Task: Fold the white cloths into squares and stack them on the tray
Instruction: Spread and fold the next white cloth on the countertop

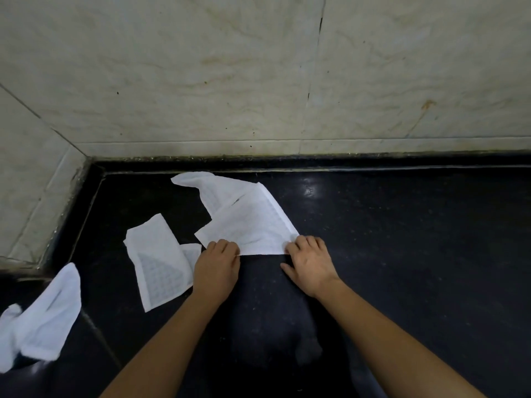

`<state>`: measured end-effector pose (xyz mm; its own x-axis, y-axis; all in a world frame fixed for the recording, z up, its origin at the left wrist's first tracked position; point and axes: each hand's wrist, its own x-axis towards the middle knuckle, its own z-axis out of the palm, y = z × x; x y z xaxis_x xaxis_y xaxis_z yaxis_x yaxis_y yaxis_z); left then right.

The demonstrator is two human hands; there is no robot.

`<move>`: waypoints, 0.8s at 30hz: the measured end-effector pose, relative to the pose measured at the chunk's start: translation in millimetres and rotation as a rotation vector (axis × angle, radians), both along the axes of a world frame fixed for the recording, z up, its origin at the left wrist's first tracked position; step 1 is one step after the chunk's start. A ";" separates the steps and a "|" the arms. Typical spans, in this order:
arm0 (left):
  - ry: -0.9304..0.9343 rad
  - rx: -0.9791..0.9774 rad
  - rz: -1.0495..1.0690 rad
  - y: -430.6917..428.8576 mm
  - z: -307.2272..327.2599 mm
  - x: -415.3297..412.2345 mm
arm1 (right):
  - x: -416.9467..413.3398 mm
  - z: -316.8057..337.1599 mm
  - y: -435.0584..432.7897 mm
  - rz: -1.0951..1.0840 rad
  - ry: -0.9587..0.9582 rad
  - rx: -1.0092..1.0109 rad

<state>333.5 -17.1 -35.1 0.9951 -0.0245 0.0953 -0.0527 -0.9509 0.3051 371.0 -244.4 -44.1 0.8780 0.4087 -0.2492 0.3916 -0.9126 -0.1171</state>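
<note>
White cloth (253,225), probably light and floppy; the left hand (215,265) and right hand (310,262) each pinch a near corner.

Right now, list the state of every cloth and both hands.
Middle cloth: half spread, near edge held by both hands.
Left cloth: loosely folded, lying flat, untouched.
Far-left cloth: crumpled, unfolded.
Left hand: grips Middle cloth's corner.
Right hand: grips its other corner.
</note>
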 end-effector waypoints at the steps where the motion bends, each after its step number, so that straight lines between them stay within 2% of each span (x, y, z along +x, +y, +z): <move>1: -0.032 -0.038 0.003 -1.4 7.3 -4.4 | -4.3 1.6 -1.8 0.004 0.005 -0.013; 5: -0.142 -0.079 -0.013 -11.4 43.2 -17.8 | -23.3 13.5 -8.0 0.033 0.028 0.004; 9: -0.201 -0.079 0.039 -10.3 72.5 -24.6 | -29.8 49.1 -13.6 -0.051 -0.091 0.224; 11: -0.218 -0.076 0.067 -5.7 84.6 -29.4 | -26.9 70.3 -20.3 -0.052 -0.074 0.259; 15: -0.241 -0.123 0.120 -1.5 107.8 -45.4 | -25.8 105.2 -35.0 -0.008 -0.180 0.271; 20: -0.189 -0.224 0.219 1.7 124.0 -57.6 | -23.1 135.6 -50.5 -0.046 -0.285 0.306; 24: -0.114 -0.321 0.260 2.1 131.3 -52.0 | -13.9 145.7 -53.1 -0.075 -0.195 0.385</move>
<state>281.5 -15.0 96.2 0.9472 0.2741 0.1666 0.1256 -0.7949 0.5936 357.1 -297.5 101.6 0.9245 0.3724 0.0821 0.3740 -0.8437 -0.3852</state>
